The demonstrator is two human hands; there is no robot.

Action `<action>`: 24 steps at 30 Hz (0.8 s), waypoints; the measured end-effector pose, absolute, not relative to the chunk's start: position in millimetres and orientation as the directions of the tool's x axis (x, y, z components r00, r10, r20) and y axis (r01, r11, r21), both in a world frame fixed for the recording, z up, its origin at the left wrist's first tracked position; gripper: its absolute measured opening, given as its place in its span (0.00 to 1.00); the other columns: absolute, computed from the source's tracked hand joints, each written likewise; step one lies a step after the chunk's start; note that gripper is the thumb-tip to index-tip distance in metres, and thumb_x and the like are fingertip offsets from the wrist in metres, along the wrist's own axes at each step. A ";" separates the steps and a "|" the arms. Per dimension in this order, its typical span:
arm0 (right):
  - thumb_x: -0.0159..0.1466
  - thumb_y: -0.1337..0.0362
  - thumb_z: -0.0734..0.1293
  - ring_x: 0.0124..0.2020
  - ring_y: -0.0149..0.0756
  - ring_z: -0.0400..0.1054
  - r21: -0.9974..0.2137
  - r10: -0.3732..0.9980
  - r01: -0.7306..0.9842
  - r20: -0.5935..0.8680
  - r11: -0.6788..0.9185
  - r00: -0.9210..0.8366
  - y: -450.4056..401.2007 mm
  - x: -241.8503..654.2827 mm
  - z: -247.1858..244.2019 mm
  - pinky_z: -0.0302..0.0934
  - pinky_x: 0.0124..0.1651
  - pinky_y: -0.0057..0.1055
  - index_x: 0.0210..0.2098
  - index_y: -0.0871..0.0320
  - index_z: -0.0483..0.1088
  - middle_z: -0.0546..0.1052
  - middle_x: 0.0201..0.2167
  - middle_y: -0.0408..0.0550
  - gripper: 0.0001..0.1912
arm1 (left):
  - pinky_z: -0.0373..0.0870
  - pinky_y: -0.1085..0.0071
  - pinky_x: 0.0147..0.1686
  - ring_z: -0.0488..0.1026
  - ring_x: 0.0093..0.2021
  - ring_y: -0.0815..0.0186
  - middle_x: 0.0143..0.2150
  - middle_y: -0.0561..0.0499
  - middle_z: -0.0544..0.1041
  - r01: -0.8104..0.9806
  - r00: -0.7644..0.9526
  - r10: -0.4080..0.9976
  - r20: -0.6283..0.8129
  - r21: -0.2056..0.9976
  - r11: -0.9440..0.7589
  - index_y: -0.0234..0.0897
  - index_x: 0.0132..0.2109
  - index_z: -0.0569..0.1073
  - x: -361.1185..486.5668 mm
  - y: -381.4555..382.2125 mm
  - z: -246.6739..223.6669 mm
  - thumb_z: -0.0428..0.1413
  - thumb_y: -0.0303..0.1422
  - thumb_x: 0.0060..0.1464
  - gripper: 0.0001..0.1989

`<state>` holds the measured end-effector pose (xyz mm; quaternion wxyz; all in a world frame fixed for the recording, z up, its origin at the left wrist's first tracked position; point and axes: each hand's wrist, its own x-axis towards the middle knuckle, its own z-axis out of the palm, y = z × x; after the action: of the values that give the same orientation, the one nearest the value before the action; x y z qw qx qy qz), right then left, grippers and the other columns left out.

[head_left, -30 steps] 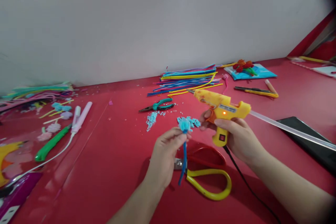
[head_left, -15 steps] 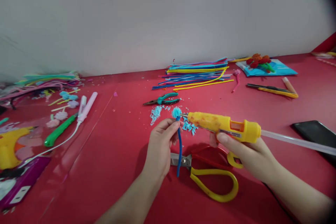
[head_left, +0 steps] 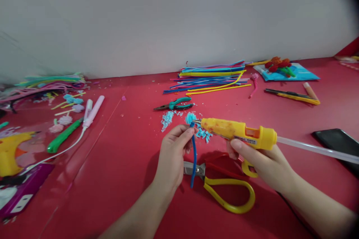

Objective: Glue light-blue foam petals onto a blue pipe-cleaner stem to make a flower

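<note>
Between thumb and fingers, my left hand (head_left: 175, 145) pinches a blue pipe cleaner (head_left: 194, 160) whose stem hangs down. At its top sits a light-blue fluffy flower head (head_left: 190, 118). My right hand (head_left: 260, 160) is closed round the handle of a yellow hot glue gun (head_left: 232, 130), with a clear glue stick (head_left: 314, 148) projecting from its back. The metal nozzle (head_left: 197, 121) is at the base of the flower head; whether it touches cannot be made out. Scissors (head_left: 230, 198) with one red and one yellow handle lie beneath my hands, and light-blue clippings (head_left: 204, 133) lie behind.
Pliers (head_left: 175, 104) and a bundle of pipe cleaners (head_left: 213, 78) lie farther back. To the left are a green-handled tool (head_left: 64, 136), a pink corded tool (head_left: 94, 111), another yellow glue gun (head_left: 11, 153) and a purple power strip (head_left: 30, 188). A black phone (head_left: 336, 143) lies right.
The glue gun nozzle has shifted slightly against the flower head, and the flower head looks tilted a little differently. Both hands keep their holds. The whole view has shifted slightly.
</note>
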<state>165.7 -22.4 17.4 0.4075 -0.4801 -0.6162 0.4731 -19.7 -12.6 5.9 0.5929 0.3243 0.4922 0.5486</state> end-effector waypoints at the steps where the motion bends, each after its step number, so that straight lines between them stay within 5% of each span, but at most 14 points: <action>1: 0.60 0.56 0.63 0.21 0.29 0.60 -0.975 0.979 0.211 0.032 0.075 -0.201 -22.7 165.7 16.7 0.57 0.23 0.25 0.22 0.56 0.66 0.67 0.19 0.40 0.14 | 0.55 0.81 0.22 0.59 0.22 0.76 0.24 0.55 0.69 -0.330 -0.089 0.969 -0.230 0.925 0.190 0.35 0.29 0.74 -19.8 -12.8 6.3 0.59 0.33 0.48 0.05; 7: 0.60 0.53 0.63 0.21 0.30 0.58 -0.976 0.979 0.213 -0.005 0.038 -0.202 -23.8 165.9 13.6 0.57 0.23 0.26 0.22 0.55 0.65 0.64 0.19 0.40 0.15 | 0.55 0.80 0.21 0.59 0.22 0.76 0.24 0.55 0.69 -0.323 -0.095 0.964 -0.246 0.924 0.204 0.35 0.29 0.75 -19.8 -12.7 8.2 0.59 0.33 0.47 0.06; 18: 0.61 0.57 0.62 0.15 0.28 0.56 -0.938 0.956 0.266 0.156 0.222 -0.249 -20.0 162.7 20.0 0.53 0.18 0.25 0.19 0.54 0.64 0.64 0.14 0.40 0.15 | 0.54 0.79 0.20 0.58 0.21 0.76 0.23 0.55 0.69 -0.317 -0.119 0.967 -0.227 0.931 0.180 0.34 0.28 0.74 -19.7 -11.8 7.8 0.60 0.34 0.45 0.07; 24: 0.60 0.60 0.63 0.20 0.31 0.63 -0.878 0.934 0.361 0.218 0.315 -0.284 -19.6 164.2 21.4 0.60 0.25 0.26 0.22 0.55 0.67 0.70 0.19 0.41 0.11 | 0.53 0.79 0.19 0.58 0.20 0.76 0.21 0.57 0.66 -0.269 -0.148 0.977 -0.154 0.957 0.110 0.35 0.28 0.73 -22.5 -8.4 3.6 0.59 0.34 0.47 0.06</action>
<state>164.2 -19.6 21.4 0.3887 -0.4548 -0.7115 0.3685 -22.5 -8.4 3.6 0.5496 0.3519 0.5029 0.5668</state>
